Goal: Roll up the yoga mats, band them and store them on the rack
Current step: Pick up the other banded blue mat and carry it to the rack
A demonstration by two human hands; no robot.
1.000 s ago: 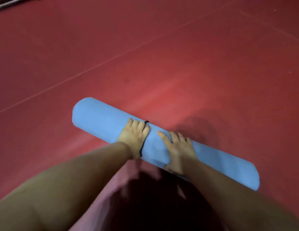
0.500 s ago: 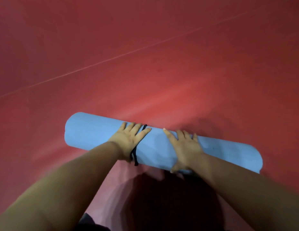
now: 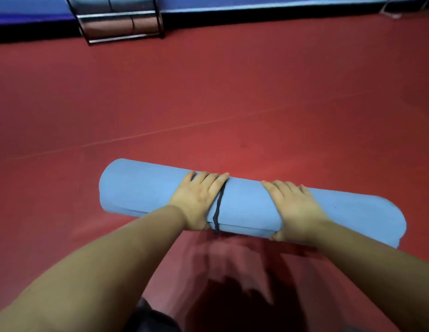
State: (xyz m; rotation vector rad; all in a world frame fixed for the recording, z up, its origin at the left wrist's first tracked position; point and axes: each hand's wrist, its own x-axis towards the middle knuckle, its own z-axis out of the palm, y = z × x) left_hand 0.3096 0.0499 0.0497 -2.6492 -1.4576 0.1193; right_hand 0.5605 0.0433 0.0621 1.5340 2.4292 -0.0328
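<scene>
Left hand [image 3: 196,197]: wrapped over rolled blue mat [image 3: 141,188], beside black band [image 3: 218,207].
Right hand [image 3: 292,207]: curled around mat.
Surroundings: red floor [image 3: 232,92]; metal rack [image 3: 120,20] far ahead.

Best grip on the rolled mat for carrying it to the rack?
Probably two-handed from above, either side of the middle of the blue mat. It's a long roll lying crosswise, so spread hands balance it. The left hand and right hand sit so now, left beside the black band.
</scene>
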